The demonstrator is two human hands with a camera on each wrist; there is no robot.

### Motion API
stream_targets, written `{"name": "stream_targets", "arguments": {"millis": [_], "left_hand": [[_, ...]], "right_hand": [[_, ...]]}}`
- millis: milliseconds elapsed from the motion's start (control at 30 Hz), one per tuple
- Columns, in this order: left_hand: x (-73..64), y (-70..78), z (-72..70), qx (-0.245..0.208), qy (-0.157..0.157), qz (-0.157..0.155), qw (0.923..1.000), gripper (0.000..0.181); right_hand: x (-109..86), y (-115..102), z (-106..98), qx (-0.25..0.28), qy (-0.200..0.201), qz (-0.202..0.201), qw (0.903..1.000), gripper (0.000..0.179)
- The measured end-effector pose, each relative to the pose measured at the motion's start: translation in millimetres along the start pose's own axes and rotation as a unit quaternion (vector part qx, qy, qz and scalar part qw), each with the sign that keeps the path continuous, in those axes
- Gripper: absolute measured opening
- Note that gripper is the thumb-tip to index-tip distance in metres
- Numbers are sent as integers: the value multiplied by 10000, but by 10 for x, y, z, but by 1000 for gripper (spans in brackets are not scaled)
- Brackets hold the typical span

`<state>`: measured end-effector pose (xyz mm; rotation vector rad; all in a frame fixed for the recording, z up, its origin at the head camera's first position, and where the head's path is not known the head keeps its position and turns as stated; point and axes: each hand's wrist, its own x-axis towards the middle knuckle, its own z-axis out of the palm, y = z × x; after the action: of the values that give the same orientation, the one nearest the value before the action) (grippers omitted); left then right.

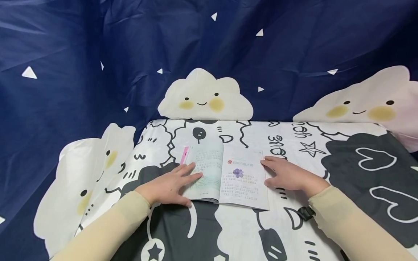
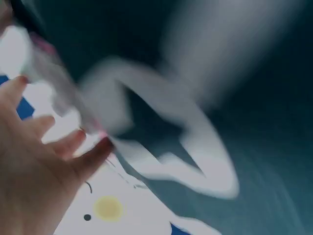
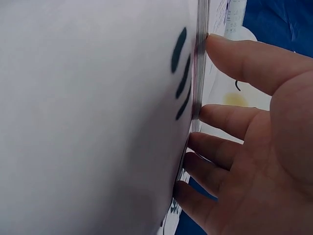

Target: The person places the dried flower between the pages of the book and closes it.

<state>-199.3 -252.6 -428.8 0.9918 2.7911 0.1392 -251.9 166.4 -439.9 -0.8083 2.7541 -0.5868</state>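
Observation:
An open book [image 1: 243,192] lies on a patterned cloth, its right page printed with a purple flower [image 1: 238,173] and lines of text. My left hand [image 1: 169,184] rests at the left page's outer edge with fingers spread, two fingertips over the paper. In the left wrist view the fingers of that hand [image 2: 39,161] reach toward the blurred book edge. Along the right page's outer edge is my right hand [image 1: 289,174], fingers extended. The right wrist view shows its fingertips against the cloth, the thumb right at the stacked page edges [image 3: 200,63]. A pink strip [image 1: 184,156] shows beside the left page.
The black-and-white cloth [image 1: 183,224] covers the surface under the book. Behind stands a dark blue backdrop [image 1: 183,40] with white triangles. Smiling cloud shapes border the surface at the back [image 1: 202,90], left [image 1: 72,181] and right [image 1: 369,98]. A black band [image 1: 306,213] shows at the right wrist.

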Motion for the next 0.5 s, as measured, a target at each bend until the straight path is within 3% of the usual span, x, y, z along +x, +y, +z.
{"name": "stream_targets", "arguments": {"millis": [67,167,367,500], "left_hand": [[-8,-33,0,307,-167,47,9994,100],[-6,-81,6,695,-82,190,9974,101],[-52,-122,38,1202,462,479,9905,84],[-90,-123,87,1514,1098,686,9800,79]], "right_hand": [[-13,2,-14,4,-11,31,10000,78],[-24,8,-28,-2,-37,58,10000,78],[-29,-16,-29,-16,-95,72,9999,77],[-39,-30,-30,-45,-84,115,9999,76]]}}
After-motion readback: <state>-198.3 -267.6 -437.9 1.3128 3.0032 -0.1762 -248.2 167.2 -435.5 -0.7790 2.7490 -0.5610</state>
